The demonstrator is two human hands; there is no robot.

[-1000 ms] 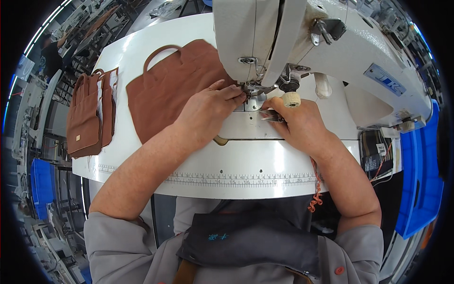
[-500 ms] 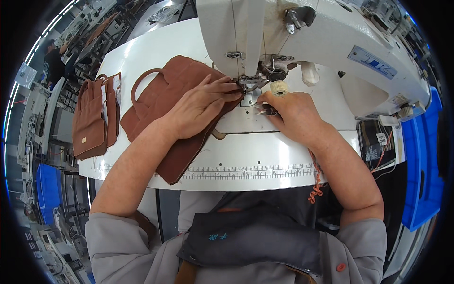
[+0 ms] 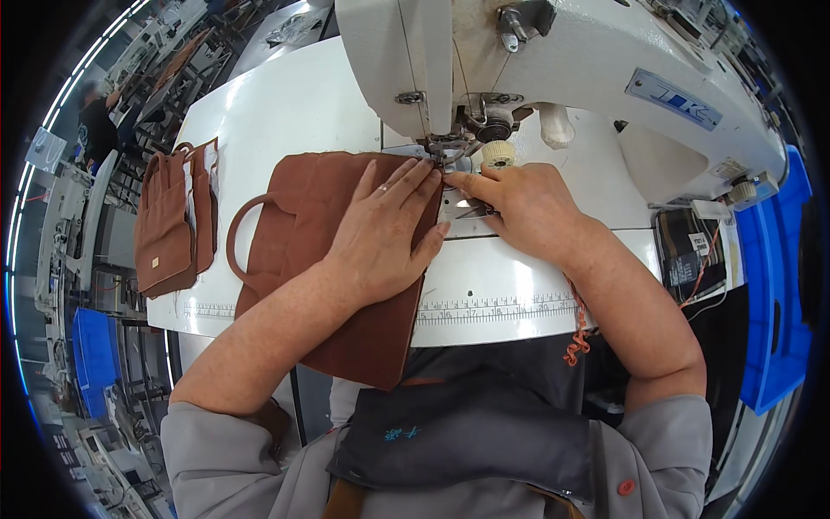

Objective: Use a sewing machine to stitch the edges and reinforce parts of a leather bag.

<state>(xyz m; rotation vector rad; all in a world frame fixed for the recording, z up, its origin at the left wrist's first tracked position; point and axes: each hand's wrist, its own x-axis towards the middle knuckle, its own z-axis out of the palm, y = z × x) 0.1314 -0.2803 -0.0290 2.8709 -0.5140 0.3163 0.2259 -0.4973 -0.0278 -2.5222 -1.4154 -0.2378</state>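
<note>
A brown bag piece (image 3: 303, 182) with a loop handle lies on the white sewing table, its far right edge at the needle and presser foot (image 3: 438, 160). My left hand (image 3: 380, 229) rests flat on it, fingers spread a little and fingertips beside the foot. My right hand (image 3: 527, 208) is curled around small metal thread snips (image 3: 474, 210), whose blades point left. Its forefinger reaches to the bag piece's edge just in front of the foot. The snips' handles are hidden in my palm.
The white sewing machine (image 3: 588, 65) stands over the far side of the table. Another brown bag piece (image 3: 169, 251) lies at the left. A coiled orange cord (image 3: 577, 333) hangs by my right forearm. Blue bins (image 3: 769, 294) stand at right; a person (image 3: 97, 125) is far left.
The bag piece has turned, its near end swinging right and toward me, over the table's front edge. My left hand has turned with it. My right forefinger has moved left to the piece's edge.
</note>
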